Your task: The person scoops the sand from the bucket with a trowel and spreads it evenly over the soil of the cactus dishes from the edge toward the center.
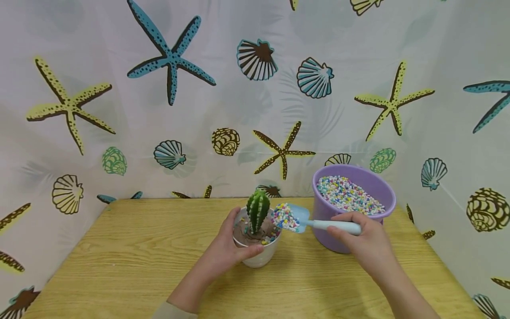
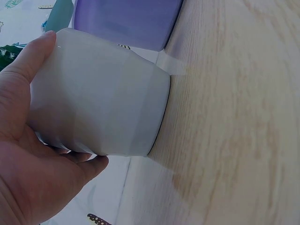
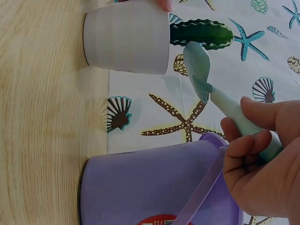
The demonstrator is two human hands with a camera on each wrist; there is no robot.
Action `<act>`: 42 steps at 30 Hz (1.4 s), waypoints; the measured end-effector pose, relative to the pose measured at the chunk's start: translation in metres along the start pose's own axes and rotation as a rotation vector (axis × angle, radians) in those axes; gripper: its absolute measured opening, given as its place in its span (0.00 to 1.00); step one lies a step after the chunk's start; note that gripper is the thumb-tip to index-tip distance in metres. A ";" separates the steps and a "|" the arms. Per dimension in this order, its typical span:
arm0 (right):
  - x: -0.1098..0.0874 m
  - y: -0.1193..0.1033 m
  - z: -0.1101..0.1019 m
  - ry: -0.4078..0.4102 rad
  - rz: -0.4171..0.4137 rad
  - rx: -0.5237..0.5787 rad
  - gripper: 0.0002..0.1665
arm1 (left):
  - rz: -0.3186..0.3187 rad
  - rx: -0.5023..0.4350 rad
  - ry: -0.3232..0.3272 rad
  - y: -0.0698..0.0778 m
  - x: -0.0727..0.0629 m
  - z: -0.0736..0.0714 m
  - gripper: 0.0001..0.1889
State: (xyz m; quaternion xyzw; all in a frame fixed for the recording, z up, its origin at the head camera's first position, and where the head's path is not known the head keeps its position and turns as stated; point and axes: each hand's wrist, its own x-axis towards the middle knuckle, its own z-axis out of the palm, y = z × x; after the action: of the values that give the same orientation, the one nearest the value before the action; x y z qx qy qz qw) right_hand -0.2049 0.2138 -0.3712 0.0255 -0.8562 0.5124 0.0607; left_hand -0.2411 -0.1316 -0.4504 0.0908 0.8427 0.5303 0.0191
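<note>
My left hand [image 1: 228,248] grips a white pot [image 1: 258,260] from its left side, thumb across the front near the rim. In the pot a green cactus [image 1: 258,212] stands upright in brown soil [image 1: 244,234], with a few coloured pebbles on the soil's right part. My right hand [image 1: 368,241] holds a small light-blue trowel [image 1: 338,227] by its handle. Multicoloured pebbles [image 1: 286,217] heap its blade, which sits at the pot's right rim. The right wrist view shows the trowel's blade [image 3: 197,65] tilted beside the cactus; its load is hidden there.
A purple bucket [image 1: 324,237], holding many coloured pebbles [image 1: 348,195], stands right of the pot, behind my right hand. Its handle [image 3: 201,187] hangs down its side. The wooden table [image 1: 151,252] ends at a white curtain [image 1: 191,177] printed with starfish and shells.
</note>
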 end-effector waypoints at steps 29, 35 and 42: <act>0.003 -0.006 0.020 0.030 -0.072 -0.091 0.19 | -0.007 0.001 0.010 0.003 -0.002 0.000 0.69; 0.002 -0.006 0.026 0.056 -0.115 -0.148 0.17 | 0.029 -0.018 0.033 0.005 -0.006 0.000 0.67; 0.003 -0.008 0.031 0.086 -0.152 -0.195 0.15 | 0.022 -0.032 0.066 0.008 -0.009 0.006 0.66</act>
State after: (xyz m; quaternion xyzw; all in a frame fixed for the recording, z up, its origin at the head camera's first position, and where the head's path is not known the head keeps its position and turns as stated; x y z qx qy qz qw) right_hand -0.2098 0.1824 -0.3787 0.0621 -0.8942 0.4212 0.1383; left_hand -0.2307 -0.1242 -0.4461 0.0821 0.8333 0.5465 -0.0133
